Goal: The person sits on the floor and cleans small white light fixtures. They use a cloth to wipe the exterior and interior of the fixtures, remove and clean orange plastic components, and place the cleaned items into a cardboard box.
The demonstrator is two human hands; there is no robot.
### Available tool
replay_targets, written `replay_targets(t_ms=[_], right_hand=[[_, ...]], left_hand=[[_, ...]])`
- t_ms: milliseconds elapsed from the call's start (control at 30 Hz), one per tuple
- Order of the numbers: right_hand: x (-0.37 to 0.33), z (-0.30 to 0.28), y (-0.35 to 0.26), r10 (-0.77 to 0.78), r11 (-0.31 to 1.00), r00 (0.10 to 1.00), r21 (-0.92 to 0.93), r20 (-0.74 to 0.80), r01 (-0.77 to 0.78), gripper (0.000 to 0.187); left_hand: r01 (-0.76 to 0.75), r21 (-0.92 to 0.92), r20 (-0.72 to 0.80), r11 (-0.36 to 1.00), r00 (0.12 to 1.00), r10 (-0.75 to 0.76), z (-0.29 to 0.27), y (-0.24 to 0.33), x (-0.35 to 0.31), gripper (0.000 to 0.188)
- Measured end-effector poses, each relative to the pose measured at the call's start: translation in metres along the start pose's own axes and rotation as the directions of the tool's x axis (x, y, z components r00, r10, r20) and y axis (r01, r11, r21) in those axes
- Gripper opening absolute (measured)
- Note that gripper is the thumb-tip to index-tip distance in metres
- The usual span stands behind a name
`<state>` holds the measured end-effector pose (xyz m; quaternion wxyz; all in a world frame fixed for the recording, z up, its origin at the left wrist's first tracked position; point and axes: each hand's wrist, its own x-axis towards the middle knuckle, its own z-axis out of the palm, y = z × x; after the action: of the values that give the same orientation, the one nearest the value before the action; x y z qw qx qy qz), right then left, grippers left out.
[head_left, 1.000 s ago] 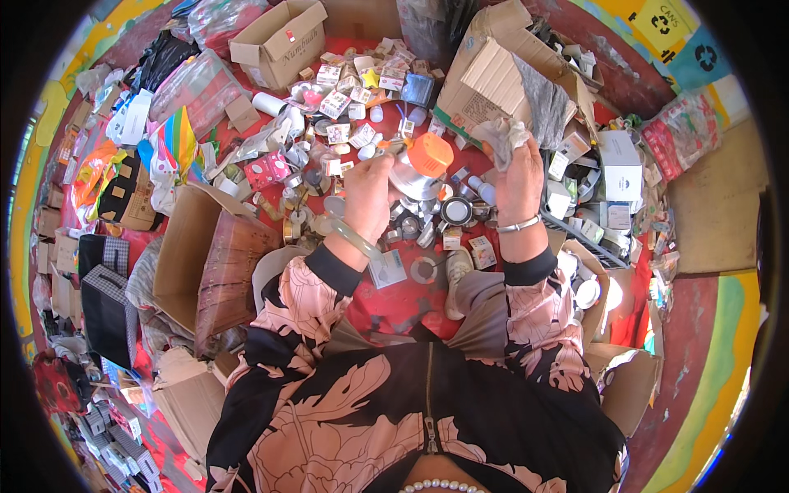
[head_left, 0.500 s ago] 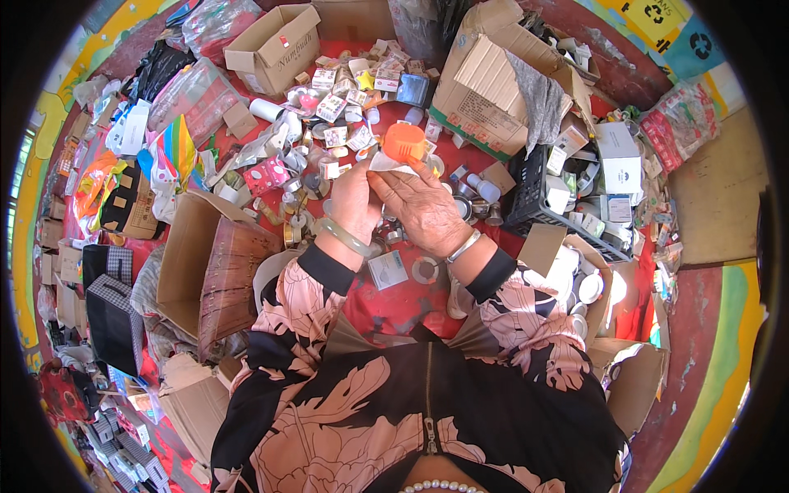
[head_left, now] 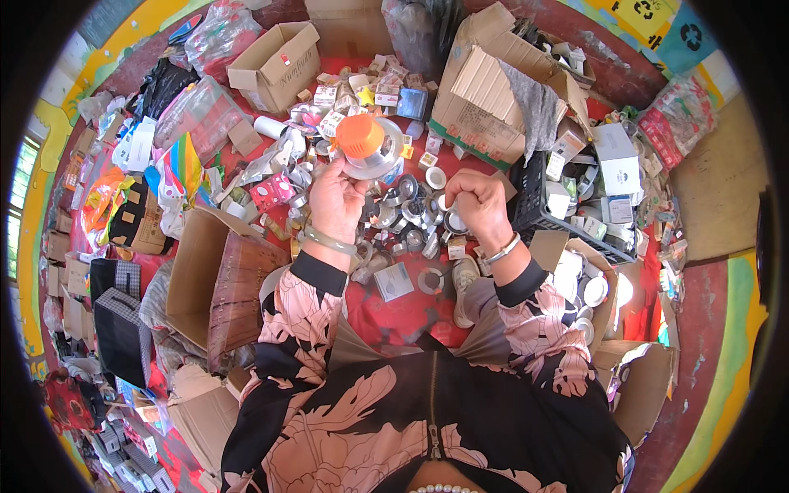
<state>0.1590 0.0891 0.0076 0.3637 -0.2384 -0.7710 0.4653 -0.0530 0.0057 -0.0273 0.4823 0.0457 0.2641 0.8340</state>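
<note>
At far left stands a black, box-shaped case with grey checked fabric sides, with a glossy plastic bag striped in rainbow colours above and to its right. Next comes an open brown cardboard box with scuffed, reddish outer faces, its bare inner wall turned partly into view; farther off sits a smaller open brown carton with printed lettering.

The left hand grasps a round, shiny silver metal piece with an orange ribbed cap, raised above the litter. Half a second ago the two hands met around this piece with a whitish cloth between them; now they are apart, and the piece has shifted left. The parting exposes a heap of dull and polished silver metal rings and cups between the hands.

A flat white square box lies on the red floor covering. The right hand is curled into a fist; whether it encloses the cloth cannot be told.

Farther right, a limp grey cloth hangs over a large brown corrugated carton. Beside it, a black latticed plastic crate holds small white boxes, and a brown cardboard box with a raised flap holds smooth white round lids.
</note>
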Motion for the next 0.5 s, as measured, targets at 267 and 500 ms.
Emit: replay_targets(t_ms=[267,500], right_hand=[[-0.075,0.03,-0.033,0.385,0.74,0.923,0.593,0.013,-0.317,0.021],[-0.144,0.007,-0.039,0.439,0.761,0.869,0.608,-0.227,-0.226,0.016]], left_hand=[[0.273,-0.125,0.398,0.954,0.894,-0.204,0.015,-0.052,-0.045,0.033],[0.392,0.119,0.284,0.912,0.867,-0.409,0.03,-0.103,-0.12,0.041]])
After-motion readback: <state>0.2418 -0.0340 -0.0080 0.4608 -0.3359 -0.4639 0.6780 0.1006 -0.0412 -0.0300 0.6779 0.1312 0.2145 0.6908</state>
